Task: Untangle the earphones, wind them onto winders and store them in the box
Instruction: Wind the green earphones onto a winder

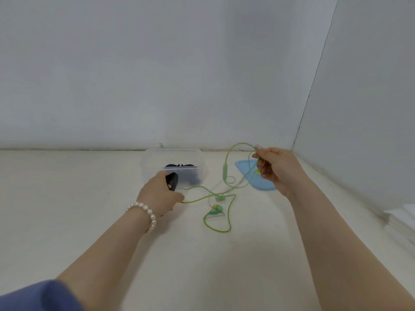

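Note:
Green-yellow earphones (pixel 219 199) lie in loose loops on the cream table, their two earbuds (pixel 216 207) near the middle. My left hand (pixel 160 194) grips a black winder (pixel 172 179) and pinches one end of the cord in front of the clear plastic box (pixel 148 162). A second black winder (pixel 179 166) lies inside that box. My right hand (pixel 277 168) is raised above the table and pinches the cord's other part, which arcs up over it.
A light blue lid (pixel 258 180) lies flat under my right hand, to the right of the box. Grey walls close the back and right side. White sheets (pixel 402 218) lie at the right edge. A pearl bracelet (pixel 146 212) is on my left wrist.

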